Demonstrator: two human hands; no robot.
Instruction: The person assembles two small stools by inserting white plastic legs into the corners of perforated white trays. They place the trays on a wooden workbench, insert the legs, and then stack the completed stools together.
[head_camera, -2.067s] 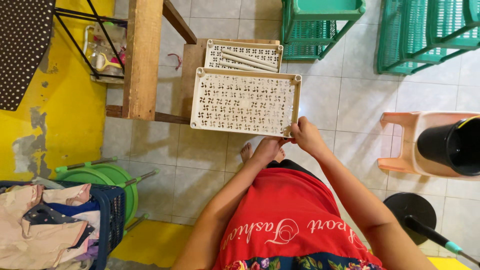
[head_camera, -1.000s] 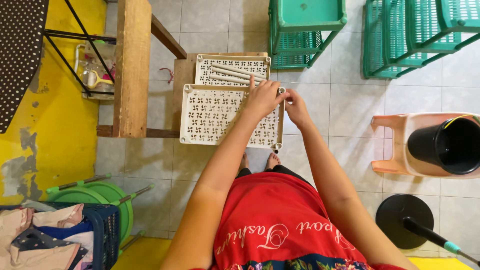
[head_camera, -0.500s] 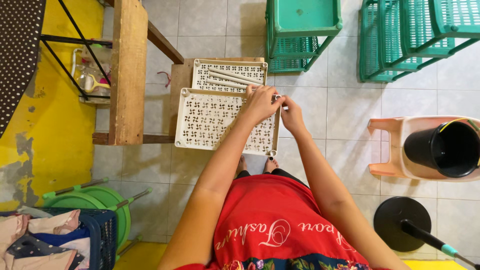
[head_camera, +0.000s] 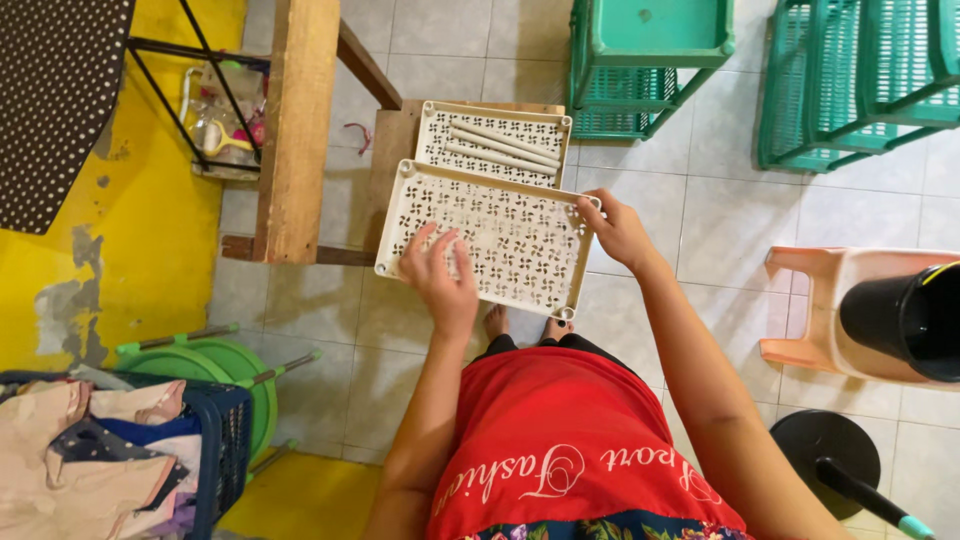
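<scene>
The cream perforated shelf panel (head_camera: 490, 238) lies flat in front of me, tilted a little, its far edge overlapping a second cream panel (head_camera: 495, 140) that rests on a low wooden stand (head_camera: 392, 150) and carries a few loose cream tubes (head_camera: 500, 148). My left hand (head_camera: 440, 280) lies spread on the near part of the panel, fingers open and flat, pressing rather than gripping. My right hand (head_camera: 617, 232) is closed over the panel's right corner, fingers curled around the rim there.

I judge this panel light and fairly stiff, thin moulded plastic full of small cut-outs, so it probably flexes if held by one corner only. The raised rim looks like the best place to take it, one hand on each side; the lattice itself seems the weak part, and the smooth plastic could slip under a flat palm.

Beyond the panels stand green plastic racks (head_camera: 650, 60) on the tiled floor (head_camera: 700, 220). A wooden beam (head_camera: 295, 130) rises at my left, beside a yellow wall (head_camera: 120, 270). A basket of clothes (head_camera: 110, 450) sits at lower left, and a pink stool (head_camera: 810, 310) with a black bucket (head_camera: 905, 320) on it at my right.
</scene>
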